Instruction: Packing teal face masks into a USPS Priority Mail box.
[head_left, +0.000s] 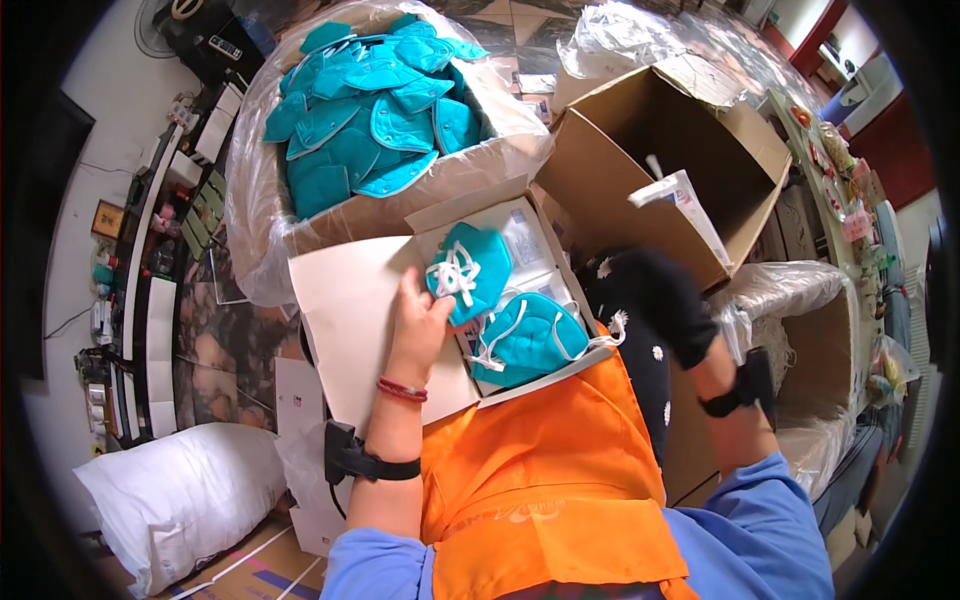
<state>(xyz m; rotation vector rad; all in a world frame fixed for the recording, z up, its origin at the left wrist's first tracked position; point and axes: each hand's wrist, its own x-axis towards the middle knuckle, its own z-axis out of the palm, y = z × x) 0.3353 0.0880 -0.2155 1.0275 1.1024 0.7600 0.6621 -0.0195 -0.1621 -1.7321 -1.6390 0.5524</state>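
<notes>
My left hand (419,312), bare with a red band at the wrist, grips the edge of a teal face mask (484,268) with bunched white straps. It holds the mask over an open white carton (565,300) on my lap. Inside the carton, a second teal mask (535,345) lies nearest me, its white straps loose and partly over the rim. Flat, clear-wrapped packs (528,240) lie at the carton's far end. My right hand (662,305), in a black glove, is to the right of the carton above my dark flowered trousers; its fingers are blurred.
A big plastic-lined box (400,215) heaped with teal masks (375,110) stands ahead on the left. An open brown cardboard box (600,160) is ahead on the right, a white packet (690,205) at its edge. Another lined box (820,370) sits right; a white sack (185,500) lies left.
</notes>
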